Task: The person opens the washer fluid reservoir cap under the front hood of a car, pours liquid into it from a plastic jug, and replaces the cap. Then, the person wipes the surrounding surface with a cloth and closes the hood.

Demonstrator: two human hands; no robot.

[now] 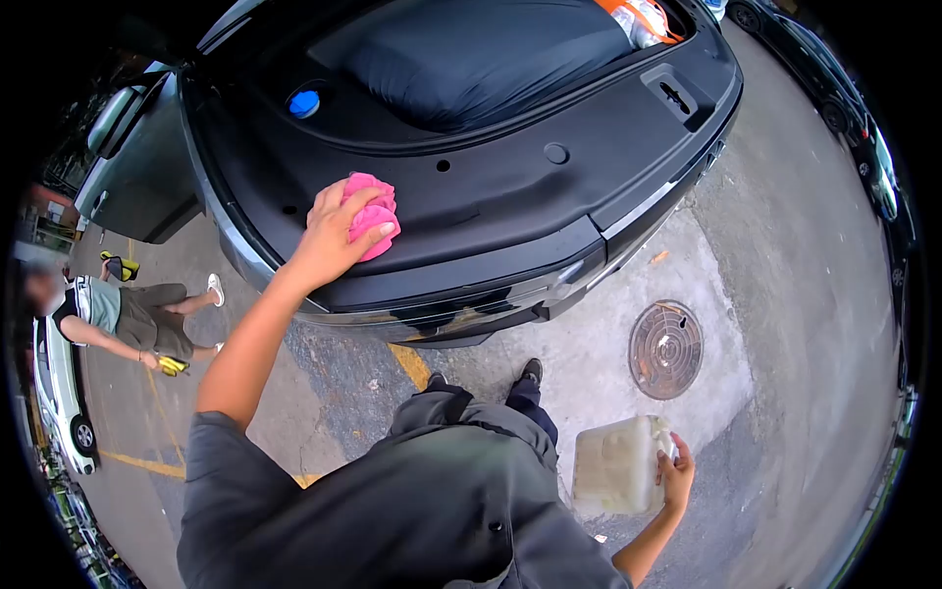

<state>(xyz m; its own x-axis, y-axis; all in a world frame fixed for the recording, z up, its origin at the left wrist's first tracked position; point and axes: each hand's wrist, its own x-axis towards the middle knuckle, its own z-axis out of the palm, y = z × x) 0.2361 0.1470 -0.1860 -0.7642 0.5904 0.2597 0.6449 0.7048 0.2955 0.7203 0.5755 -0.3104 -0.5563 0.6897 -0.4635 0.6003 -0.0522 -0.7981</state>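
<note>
Pink cloth (373,218), bunched into soft folds, lay directly under the left hand (332,234) on the black panel (481,216), close to its outer edge; its longer axis pointed away from the body. Left fingers and thumb were curled over it, grasping. The left hand was clearly the nearer to it. Well apart, at lower right, the right hand (675,475) gripped a boxy, translucent, yellowish container (613,466) by its right end. Contents: could not tell.

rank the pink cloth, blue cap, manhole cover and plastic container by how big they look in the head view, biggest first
1. Plastic container
2. Manhole cover
3. Pink cloth, partly hidden by the left hand
4. Blue cap
</note>
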